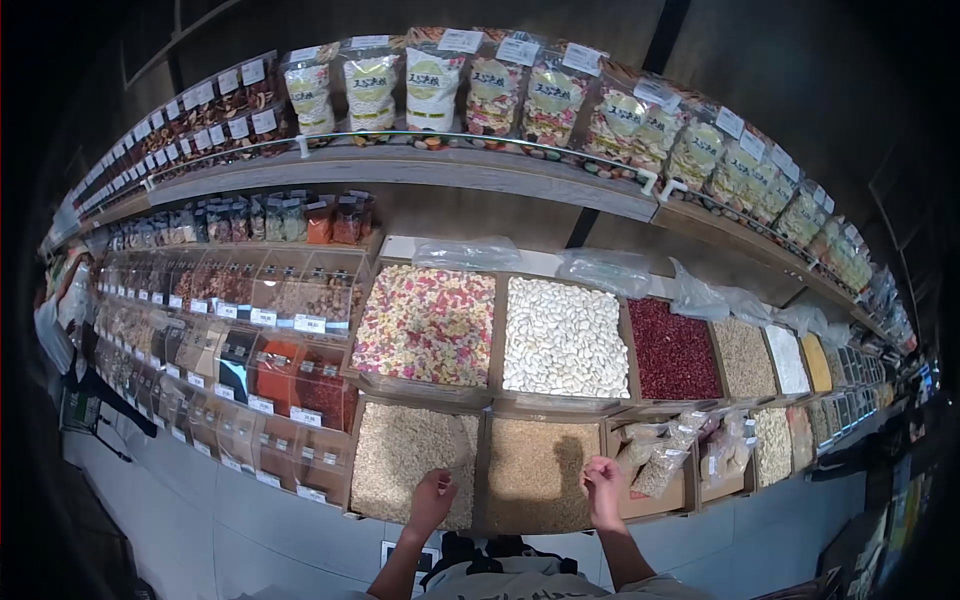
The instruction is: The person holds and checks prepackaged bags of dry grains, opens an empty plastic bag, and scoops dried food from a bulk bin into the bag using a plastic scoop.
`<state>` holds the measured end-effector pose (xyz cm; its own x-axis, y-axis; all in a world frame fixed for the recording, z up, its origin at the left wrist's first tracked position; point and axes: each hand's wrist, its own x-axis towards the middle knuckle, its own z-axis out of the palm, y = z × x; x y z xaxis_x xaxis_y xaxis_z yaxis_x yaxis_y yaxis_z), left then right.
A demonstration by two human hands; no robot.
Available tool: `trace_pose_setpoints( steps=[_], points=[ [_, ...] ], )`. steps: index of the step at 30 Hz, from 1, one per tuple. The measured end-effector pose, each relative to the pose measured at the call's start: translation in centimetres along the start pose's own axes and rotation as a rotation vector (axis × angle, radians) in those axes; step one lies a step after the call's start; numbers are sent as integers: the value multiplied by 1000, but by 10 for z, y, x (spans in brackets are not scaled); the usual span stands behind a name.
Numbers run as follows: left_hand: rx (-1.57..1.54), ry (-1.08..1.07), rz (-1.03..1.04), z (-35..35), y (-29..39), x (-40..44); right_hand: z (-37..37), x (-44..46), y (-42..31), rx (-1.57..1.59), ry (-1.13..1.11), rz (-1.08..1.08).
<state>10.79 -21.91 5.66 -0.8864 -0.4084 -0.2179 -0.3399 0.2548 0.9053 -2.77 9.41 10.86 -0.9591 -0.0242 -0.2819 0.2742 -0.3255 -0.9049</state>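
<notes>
My left hand [433, 500] is over a bin of pale flaky grain [405, 440], its fingers curled in; whatever may be inside them is hidden. Above the right edge of the neighbouring bin of light brown grain [540, 455], my right hand [602, 487] has its thumb and fingertips pinched together. Anything between those fingertips is too small to make out. A shadow falls across the brown grain.
Behind are bins of pink-and-yellow flakes [425, 325], white beans [565, 340] and dark red beans [672, 350]. Bagged goods [665, 455] lie at right. Clear-lidded bins [300, 385] line the left. Packets [433, 90] stand on the shelf. A person [65, 320] is at far left.
</notes>
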Motion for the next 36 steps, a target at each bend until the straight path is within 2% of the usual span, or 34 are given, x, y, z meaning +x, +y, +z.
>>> trace_pose_setpoints(
  steps=[1, 3, 4, 6, 7, 9, 12, 14, 16, 17, 21, 23, 24, 26, 29, 36],
  points=[
    [74, -64, 67, 14, 6, 9, -21, -27, 15, 46, 84, 181],
    [202, -244, 174, 41, 40, 16, -53, -74, 40, 177, 94, 451],
    [214, -314, 195, 60, 50, 18, -70, -92, 56, 178, 150, 509],
    [383, -423, 448, 100, 62, 14, -86, -120, 72, 92, 270, 519],
    [401, -509, 458, 120, 68, 11, -94, -128, 75, 129, 308, 502],
    [444, -575, 527, 157, 83, -5, -111, -140, 77, 13, 204, 424],
    [471, -650, 654, 214, 102, -35, -147, -155, 59, 51, 263, 274],
    [460, -687, 735, 258, 113, -54, -190, -167, 52, 90, 311, 211],
    [441, -771, 680, 305, 124, -78, -244, -186, 47, 110, 370, 131],
    [424, -776, 739, 328, 131, -91, -275, -197, 41, 111, 380, 118],
    [318, -843, 760, 426, 162, -153, -393, -234, 16, 36, 570, 110],
    [307, -867, 842, 482, 161, -177, -447, -252, -1, 13, 655, 96],
    [283, -891, 897, 505, 171, -192, -473, -260, -13, 4, 725, 59],
    [283, -964, 881, 543, 190, -222, -514, -281, -34, -12, 829, 24],
    [286, -1044, 916, 594, 212, -261, -559, -316, -55, 130, 965, -157],
    [138, -1191, 766, 698, 222, -309, -627, -353, -31, 31, 1062, 5]
  ],
)
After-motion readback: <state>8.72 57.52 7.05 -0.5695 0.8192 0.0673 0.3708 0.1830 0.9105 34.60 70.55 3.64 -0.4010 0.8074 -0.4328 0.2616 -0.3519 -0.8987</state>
